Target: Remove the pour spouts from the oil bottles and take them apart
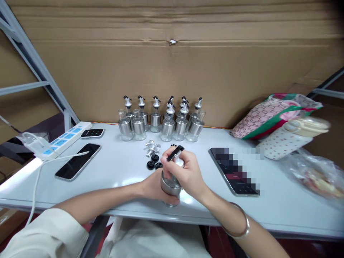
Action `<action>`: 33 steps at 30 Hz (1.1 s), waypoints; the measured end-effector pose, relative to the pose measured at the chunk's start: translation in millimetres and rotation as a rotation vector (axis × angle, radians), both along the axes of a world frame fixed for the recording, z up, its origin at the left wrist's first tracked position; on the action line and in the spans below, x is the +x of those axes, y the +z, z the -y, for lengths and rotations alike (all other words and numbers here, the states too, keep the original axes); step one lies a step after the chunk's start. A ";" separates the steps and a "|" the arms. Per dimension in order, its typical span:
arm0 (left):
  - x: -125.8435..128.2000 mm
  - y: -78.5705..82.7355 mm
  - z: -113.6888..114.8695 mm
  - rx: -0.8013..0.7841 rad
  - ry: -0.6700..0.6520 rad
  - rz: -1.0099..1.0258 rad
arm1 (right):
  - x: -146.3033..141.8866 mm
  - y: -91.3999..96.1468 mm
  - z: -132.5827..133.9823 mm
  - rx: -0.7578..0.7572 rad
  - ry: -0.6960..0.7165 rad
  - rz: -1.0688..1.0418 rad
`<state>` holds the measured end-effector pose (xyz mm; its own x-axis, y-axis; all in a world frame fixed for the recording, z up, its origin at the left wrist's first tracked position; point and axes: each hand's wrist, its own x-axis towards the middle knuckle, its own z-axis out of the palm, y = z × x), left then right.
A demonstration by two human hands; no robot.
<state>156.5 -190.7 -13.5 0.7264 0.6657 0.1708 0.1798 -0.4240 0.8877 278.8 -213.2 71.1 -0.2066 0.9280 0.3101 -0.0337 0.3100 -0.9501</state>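
Observation:
A glass bottle with a steel band [172, 187] stands near the table's front edge. My left hand [155, 187] is wrapped round its body. Around the silver pour spout with a black lever [176, 153] on the bottle's neck, my right hand [189, 171] is closed. Just beyond my hands lie several black ring-shaped parts [151, 165] and a small heap of silver spout pieces [152, 147]. Part of these is hidden behind my hands.
Two rows of similar bottles [168, 129] stand at the back, most with spouts, some bare-necked. On the left are a power strip [67, 138], a phone [77, 162] and a small black device [92, 133]. Another phone [233, 172], a dotted flask [287, 141] and a bag [271, 114] are right.

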 end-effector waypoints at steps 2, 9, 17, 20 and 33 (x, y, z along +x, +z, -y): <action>-0.1 3.0 -1.4 -0.089 -0.013 0.074 | 0.4 -1.1 -1.6 0.006 -0.002 -0.004; -0.7 7.1 -4.9 -0.142 -0.032 0.076 | 2.6 -0.8 0.5 0.056 -0.007 0.049; 2.6 7.7 -4.7 -0.235 -0.002 0.085 | 5.5 -3.2 -1.6 0.110 -0.039 0.083; 4.7 11.2 -3.5 -0.226 0.004 0.125 | 5.2 -5.3 0.5 0.129 -0.157 0.045; 4.7 18.3 -8.4 -0.387 -0.285 0.073 | 6.4 0.0 5.1 0.112 -0.118 -0.031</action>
